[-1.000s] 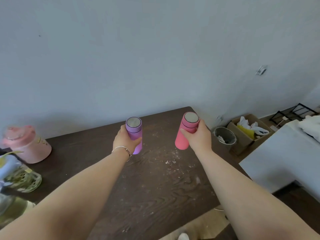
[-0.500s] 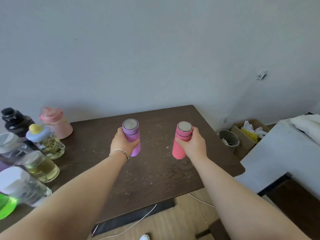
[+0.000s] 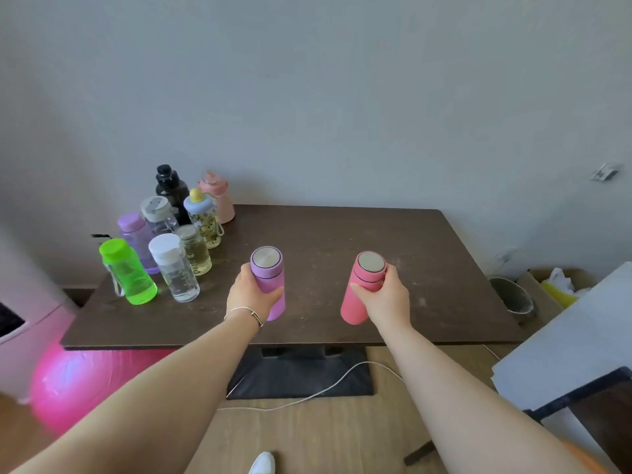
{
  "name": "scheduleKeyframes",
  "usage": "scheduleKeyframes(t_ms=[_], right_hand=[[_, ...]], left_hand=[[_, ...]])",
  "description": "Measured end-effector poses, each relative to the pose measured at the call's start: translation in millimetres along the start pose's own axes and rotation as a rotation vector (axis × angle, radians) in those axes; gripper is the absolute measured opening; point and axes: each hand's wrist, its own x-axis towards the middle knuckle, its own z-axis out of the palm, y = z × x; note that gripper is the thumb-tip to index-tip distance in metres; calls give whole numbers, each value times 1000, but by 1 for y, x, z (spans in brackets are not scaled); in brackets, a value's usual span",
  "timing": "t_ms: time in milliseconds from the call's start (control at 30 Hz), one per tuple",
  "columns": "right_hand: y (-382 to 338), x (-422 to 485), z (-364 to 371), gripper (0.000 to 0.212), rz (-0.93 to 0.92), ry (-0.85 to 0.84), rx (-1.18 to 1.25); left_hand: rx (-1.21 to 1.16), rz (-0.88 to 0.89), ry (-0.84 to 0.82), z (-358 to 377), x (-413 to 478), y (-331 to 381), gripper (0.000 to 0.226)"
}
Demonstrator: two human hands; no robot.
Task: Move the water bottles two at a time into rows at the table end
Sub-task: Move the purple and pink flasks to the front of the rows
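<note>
Gripping 2 bottles [image 3: 268, 285] within fingers [image 3: 273, 293].

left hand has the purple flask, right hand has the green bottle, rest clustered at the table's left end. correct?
One error: the right hand holds the pink flask, not the green bottle, which stands on the table in the cluster at the left end. The head view shows this. The left hand does hold the purple flask.
</note>
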Motion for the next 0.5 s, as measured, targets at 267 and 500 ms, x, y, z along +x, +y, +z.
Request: scheduleKeyframes(t_ms=[267,500], right_hand=[[-46,-29,59,60,-67,-67,-19],[-100,-52,137,67,-70,-101,-69]], left_hand=[[-1,-19,97,-70,7,-54,58],[21,11,77,-135,39,-116,54]])
